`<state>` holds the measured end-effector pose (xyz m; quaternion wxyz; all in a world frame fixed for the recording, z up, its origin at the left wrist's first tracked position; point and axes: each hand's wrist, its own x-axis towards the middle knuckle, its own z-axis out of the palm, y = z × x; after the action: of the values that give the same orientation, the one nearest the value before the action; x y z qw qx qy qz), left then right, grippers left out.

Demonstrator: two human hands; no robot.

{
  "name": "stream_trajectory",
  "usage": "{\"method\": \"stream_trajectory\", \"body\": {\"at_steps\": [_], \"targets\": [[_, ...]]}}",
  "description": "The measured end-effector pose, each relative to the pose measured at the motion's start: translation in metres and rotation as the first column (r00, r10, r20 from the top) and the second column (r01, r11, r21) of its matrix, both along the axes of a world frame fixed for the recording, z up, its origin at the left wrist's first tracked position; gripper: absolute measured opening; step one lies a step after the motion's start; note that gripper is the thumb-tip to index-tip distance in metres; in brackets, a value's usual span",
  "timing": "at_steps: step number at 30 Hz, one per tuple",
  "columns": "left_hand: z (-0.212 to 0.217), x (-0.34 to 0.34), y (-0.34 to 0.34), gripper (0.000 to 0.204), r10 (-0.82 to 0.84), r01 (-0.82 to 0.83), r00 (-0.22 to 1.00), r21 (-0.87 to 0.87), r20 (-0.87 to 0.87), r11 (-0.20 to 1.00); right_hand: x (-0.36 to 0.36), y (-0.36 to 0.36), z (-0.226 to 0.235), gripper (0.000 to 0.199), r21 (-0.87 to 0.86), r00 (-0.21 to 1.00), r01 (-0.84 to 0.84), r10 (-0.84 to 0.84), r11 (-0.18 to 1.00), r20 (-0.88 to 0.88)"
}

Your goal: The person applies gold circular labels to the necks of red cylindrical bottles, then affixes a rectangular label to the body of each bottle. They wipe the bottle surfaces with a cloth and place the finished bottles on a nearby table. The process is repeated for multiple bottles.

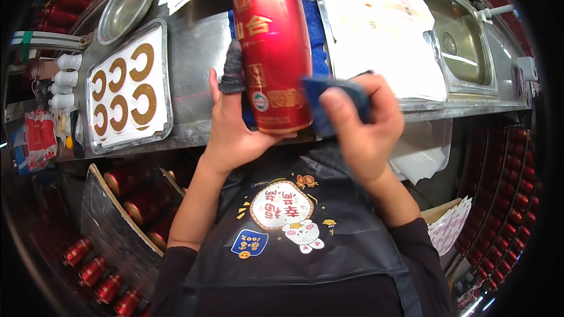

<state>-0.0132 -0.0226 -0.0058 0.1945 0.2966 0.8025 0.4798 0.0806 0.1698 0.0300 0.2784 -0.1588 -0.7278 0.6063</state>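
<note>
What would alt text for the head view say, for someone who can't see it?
The person's left hand holds a red bottle, neck toward the picture's top; the right hand holds a blurred dark blue tool at the bottle's right side. A tray with gold crescents lies left, a sink right.

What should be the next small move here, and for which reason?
Probably a light, short stroke with the blue tool along the lower right side of the red bottle. The left-hand grip supports the bottle from its base and left side, while the right-hand grip has the tool at that edge; blur hides whether they touch.
</note>
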Motion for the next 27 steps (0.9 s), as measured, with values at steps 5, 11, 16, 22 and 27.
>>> {"method": "stream_trajectory", "body": {"at_steps": [5, 11, 16, 22, 27], "targets": [[-0.003, -0.001, -0.001, 0.107, 0.011, -0.017, 0.989, -0.036, -0.144, 0.999, 0.005, -0.001, -0.006, 0.015, -0.170, 0.969, 0.204, -0.175, 0.964, 0.172], [-0.004, 0.000, 0.005, 0.108, 0.044, -0.041, 0.982, 0.021, -0.184, 0.999, 0.023, 0.001, -0.037, 0.014, -0.095, 0.991, 0.082, -0.071, 0.992, 0.117], [-0.001, 0.002, 0.010, 0.101, 0.113, -0.083, 0.962, 0.130, -0.248, 0.988, 0.046, -0.007, -0.028, 0.037, 0.608, 0.986, -0.021, 0.118, 0.794, -0.120], [0.005, 0.008, 0.010, 0.091, 0.169, -0.114, 0.803, 0.131, -0.572, 0.985, 0.065, -0.011, -0.021, 0.053, 0.575, 0.993, -0.065, 0.111, 0.816, -0.045], [0.006, 0.012, 0.016, 0.078, 0.178, -0.107, 0.775, 0.151, -0.607, 0.983, 0.059, -0.011, -0.015, 0.047, 0.687, 0.956, -0.122, 0.271, 0.717, -0.112]]}}
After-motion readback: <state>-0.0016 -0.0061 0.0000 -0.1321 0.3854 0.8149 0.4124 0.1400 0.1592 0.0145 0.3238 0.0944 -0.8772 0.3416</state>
